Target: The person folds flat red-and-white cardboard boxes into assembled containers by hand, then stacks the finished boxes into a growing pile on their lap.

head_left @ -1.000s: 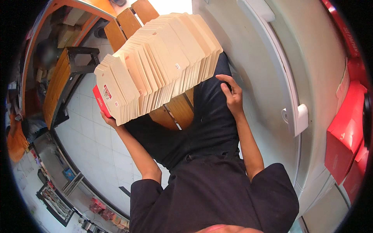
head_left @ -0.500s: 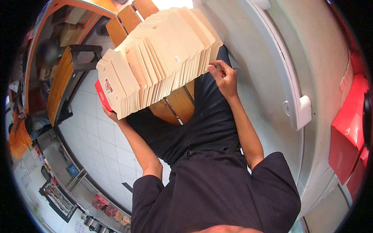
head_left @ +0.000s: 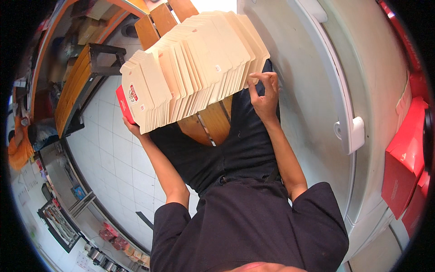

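Observation:
A fanned stack of flat cardboard boxes (head_left: 195,59), cream-coloured with a few small printed marks, lies slanted across a slatted wooden seat in front of me. At its left end a red panel (head_left: 124,105) shows. My left hand (head_left: 132,128) is closed around the lower left end of the stack, its fingers partly hidden underneath. At the lower right corner, my right hand (head_left: 265,96) has thumb and forefinger curled together in a pinch at the card edges. Its other fingers are bent above. How many cards lie in that pinch is too small to tell.
Close on my right stands a pale fridge-like door with a long handle (head_left: 351,131). Red boxes (head_left: 403,163) are beyond it. A wooden bench with dark legs (head_left: 74,90) stands at the left on the white tiled floor (head_left: 113,163). Wooden slats (head_left: 210,121) show between my legs.
The stack and both hands sit slightly farther right in the picture, and the view has shifted a little. My right hand's fingers are raised more, with thumb and forefinger still by the stack's corner.

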`<move>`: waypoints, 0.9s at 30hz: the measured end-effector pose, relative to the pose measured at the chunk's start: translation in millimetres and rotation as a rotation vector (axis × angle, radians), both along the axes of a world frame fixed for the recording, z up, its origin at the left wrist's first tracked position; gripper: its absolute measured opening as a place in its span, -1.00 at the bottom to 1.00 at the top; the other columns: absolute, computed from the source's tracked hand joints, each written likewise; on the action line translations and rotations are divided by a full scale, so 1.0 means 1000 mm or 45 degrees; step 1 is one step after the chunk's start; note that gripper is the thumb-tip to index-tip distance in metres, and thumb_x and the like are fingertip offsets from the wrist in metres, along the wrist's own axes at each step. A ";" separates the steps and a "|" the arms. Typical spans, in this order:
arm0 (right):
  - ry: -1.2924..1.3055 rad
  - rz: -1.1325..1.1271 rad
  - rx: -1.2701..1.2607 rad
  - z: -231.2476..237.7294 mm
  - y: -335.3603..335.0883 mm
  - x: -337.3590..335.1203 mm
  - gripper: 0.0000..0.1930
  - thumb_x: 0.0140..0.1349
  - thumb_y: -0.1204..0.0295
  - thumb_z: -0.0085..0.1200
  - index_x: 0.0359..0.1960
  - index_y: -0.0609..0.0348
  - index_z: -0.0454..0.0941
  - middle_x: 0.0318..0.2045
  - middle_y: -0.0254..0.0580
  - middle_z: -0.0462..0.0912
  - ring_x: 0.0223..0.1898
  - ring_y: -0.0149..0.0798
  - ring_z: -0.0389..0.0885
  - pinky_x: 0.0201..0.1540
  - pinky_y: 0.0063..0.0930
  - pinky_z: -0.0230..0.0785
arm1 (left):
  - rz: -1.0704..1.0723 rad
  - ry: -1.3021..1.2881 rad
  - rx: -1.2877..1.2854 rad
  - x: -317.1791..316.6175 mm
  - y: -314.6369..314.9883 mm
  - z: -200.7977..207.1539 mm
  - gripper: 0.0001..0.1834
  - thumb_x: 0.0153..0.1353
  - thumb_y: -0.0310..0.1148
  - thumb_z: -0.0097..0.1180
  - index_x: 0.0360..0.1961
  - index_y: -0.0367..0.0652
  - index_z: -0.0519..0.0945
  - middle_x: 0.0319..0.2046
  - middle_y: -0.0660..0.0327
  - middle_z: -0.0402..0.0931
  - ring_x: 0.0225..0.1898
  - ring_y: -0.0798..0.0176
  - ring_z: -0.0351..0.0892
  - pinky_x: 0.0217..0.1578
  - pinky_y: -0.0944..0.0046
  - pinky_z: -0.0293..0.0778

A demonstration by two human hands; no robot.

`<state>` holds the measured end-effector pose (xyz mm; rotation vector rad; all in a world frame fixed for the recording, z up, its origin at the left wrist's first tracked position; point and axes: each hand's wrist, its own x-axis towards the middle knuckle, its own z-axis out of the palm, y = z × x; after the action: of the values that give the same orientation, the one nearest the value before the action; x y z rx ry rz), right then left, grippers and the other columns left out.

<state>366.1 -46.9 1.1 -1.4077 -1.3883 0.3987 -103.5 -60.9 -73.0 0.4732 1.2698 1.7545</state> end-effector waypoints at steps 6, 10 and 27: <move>-0.084 0.079 0.017 -0.005 0.000 -0.001 -0.82 0.12 0.58 0.31 -0.26 0.00 0.72 -0.41 -0.35 0.29 -0.30 -0.30 0.33 -0.17 -0.45 0.28 | 0.000 -0.049 0.023 -0.007 -0.001 -0.007 -0.26 0.49 0.17 -0.30 0.30 -0.31 0.36 0.18 0.01 0.51 0.15 0.04 0.56 0.18 0.06 0.46; -0.079 0.063 -0.003 0.001 -0.002 -0.002 -0.82 0.11 0.61 0.25 -0.30 0.00 0.74 -0.41 -0.36 0.27 -0.31 -0.31 0.33 -0.18 -0.47 0.27 | 0.057 0.058 -0.019 0.001 0.000 -0.002 -0.28 0.49 0.16 -0.29 0.30 -0.30 0.36 0.18 0.00 0.52 0.15 0.04 0.57 0.16 0.06 0.47; -0.287 -0.050 -0.075 0.002 -0.001 -0.005 -0.76 0.03 0.15 0.40 -0.40 -0.01 0.72 -0.34 -0.34 0.50 -0.25 -0.22 0.48 -0.13 -0.24 0.27 | 0.035 -0.029 0.061 -0.006 0.001 -0.013 -0.33 0.52 0.09 -0.29 0.32 -0.30 0.36 0.19 0.00 0.52 0.17 0.03 0.55 0.19 0.06 0.45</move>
<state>361.1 -47.5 2.9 -1.5633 -1.5374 0.2632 -109.9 -59.6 -85.5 0.4638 1.2257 1.8120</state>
